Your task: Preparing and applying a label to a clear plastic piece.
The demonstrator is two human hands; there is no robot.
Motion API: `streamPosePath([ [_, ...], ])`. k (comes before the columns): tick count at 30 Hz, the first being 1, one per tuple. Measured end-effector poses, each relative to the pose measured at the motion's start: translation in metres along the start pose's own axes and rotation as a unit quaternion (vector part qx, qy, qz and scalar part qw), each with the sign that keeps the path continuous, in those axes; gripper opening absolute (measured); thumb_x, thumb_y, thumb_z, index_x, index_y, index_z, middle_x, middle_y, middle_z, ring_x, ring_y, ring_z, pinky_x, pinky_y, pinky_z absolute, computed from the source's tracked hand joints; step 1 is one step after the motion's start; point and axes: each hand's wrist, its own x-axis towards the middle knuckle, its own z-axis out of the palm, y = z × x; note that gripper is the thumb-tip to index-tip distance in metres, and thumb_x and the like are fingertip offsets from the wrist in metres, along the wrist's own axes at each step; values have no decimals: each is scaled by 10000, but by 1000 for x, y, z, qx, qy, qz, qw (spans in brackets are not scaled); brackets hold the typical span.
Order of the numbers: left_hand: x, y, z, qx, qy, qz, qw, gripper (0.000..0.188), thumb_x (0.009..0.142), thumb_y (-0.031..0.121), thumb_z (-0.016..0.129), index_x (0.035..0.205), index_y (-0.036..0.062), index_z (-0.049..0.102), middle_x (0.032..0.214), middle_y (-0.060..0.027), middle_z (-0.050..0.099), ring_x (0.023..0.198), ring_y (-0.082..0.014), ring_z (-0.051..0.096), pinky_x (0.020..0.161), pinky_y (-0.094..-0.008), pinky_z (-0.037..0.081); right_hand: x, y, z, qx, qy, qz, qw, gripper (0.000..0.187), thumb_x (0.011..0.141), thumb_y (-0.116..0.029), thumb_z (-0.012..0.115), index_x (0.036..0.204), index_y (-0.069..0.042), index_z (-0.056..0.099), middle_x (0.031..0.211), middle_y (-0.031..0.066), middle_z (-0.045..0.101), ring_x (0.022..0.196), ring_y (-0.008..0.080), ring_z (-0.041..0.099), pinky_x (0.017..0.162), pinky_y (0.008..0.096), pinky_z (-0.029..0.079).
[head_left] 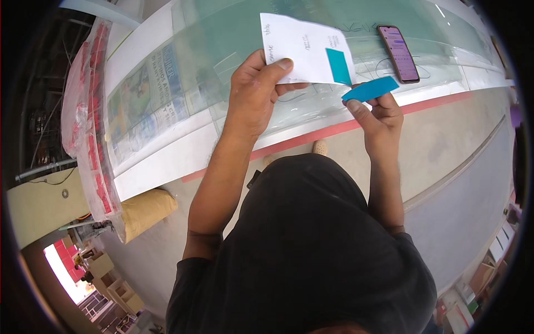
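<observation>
My left hand (257,83) grips the lower left side of a white sheet of paper (297,47), thumb on top and fingers beneath. Some handwriting runs sideways on the sheet, and a teal rectangle (337,65) lies at its lower right corner. Between thumb and fingers, my right hand (380,114) pinches a curved blue-teal strip (371,89). That strip is just right of the paper's lower corner; whether the two touch I cannot tell. Both hands are above the near edge of a glass-topped table (222,119).
A phone (399,54) with its screen lit lies on the glass, right of the paper. Newspaper (153,94) shows under the glass at left. Plastic-wrapped red material (92,128) stands at the table's left end, above a brown wrapped roll (147,211). Red edging (317,133) runs along the table's front.
</observation>
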Motion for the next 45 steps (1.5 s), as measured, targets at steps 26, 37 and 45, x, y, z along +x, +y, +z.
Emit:
streamPosePath([
  [26, -19, -6, 12, 354, -37, 53, 933, 193, 876, 105, 697, 1042, 11, 676, 1032, -127, 658, 955, -224, 659, 829, -328, 537, 14, -1, 10, 87, 0, 109, 990, 259, 882, -32, 652, 1132, 15, 601, 957, 107, 729, 925, 118, 646, 920, 300, 457],
  [37, -27, 7, -14, 285, 16, 0, 958, 158, 901, 139, 684, 937, -12, 654, 772, -41, 651, 729, -79, 580, 671, -243, 462, 25, -9, 39, -39, -111, -42, 992, 120, 853, -84, 724, 957, -47, 677, 808, 4, 660, 809, 76, 570, 823, 271, 431],
  [45, -43, 9, -24, 248, 36, 10, 968, 249, 932, 238, 676, 940, -6, 629, 751, -41, 641, 726, -85, 558, 668, -243, 439, 23, -13, 64, 39, -102, -19, 994, 66, 855, -71, 724, 838, -51, 663, 816, -9, 650, 781, 68, 553, 749, 236, 425],
])
